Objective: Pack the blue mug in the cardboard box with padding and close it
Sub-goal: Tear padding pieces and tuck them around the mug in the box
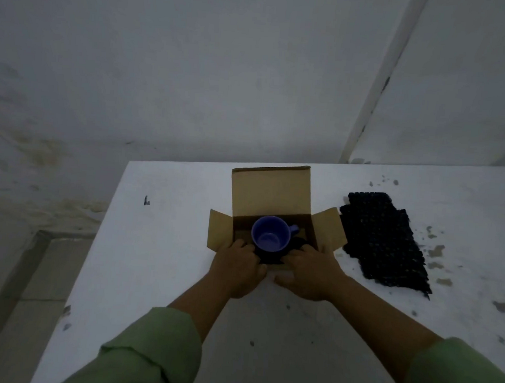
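Note:
The blue mug (270, 234) stands upright inside the open cardboard box (270, 192), handle pointing right, on dark padding (270, 257) that lines the box's near side. The box's rear flap stands up and its side flaps splay outward. My left hand (237, 265) rests on the box's near left edge, fingers curled over the rim beside the mug. My right hand (310, 271) grips the near right edge and the front flap. Both hands hold the box.
A sheet of black bubble-wrap padding (384, 241) lies flat on the white table (165, 245) just right of the box. The table's left edge drops to a tiled floor. A white wall stands behind. Chipped spots mark the table's right side.

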